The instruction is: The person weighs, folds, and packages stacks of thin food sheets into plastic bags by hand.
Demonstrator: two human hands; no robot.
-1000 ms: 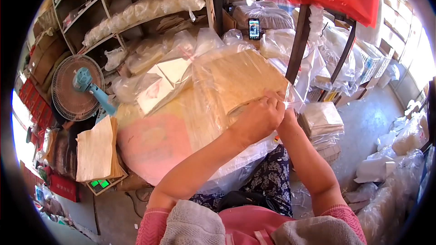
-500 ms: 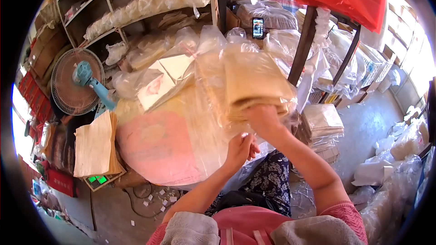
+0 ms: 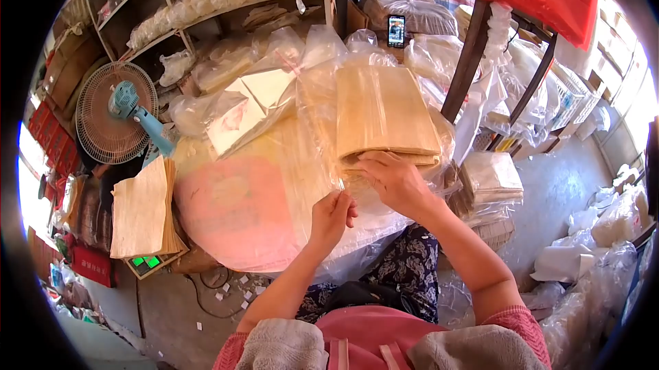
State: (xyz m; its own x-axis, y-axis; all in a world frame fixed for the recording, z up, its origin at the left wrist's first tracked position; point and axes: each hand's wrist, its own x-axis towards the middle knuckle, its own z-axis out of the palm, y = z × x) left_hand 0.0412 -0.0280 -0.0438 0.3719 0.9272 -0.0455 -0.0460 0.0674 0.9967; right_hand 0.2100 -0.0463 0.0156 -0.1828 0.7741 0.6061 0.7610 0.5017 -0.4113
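A folded stack of thin tan sheets [image 3: 386, 110] lies on the round table, its folded edge toward me. My right hand [image 3: 397, 181] is closed on that near edge, with some fingertips hidden by the fold. Clear plastic bag film [image 3: 312, 140] spreads beside and below the stack. Left of the stack's front corner, my left hand [image 3: 333, 217] is closed in a pinch on what looks like the edge of this film.
White sheets in plastic [image 3: 250, 106] lie on the table [image 3: 233, 212]. Another tan stack [image 3: 142, 212] rests on a scale [image 3: 154, 263] at the left, near a fan [image 3: 120, 110]. A phone [image 3: 396, 31] stands at the back. Wrapped bundles [image 3: 491, 181] sit at the right.
My left hand has moved left, away from my right. My right hand has drawn back from deeper under the stack's front fold to its edge, and the stack now lies flatter.
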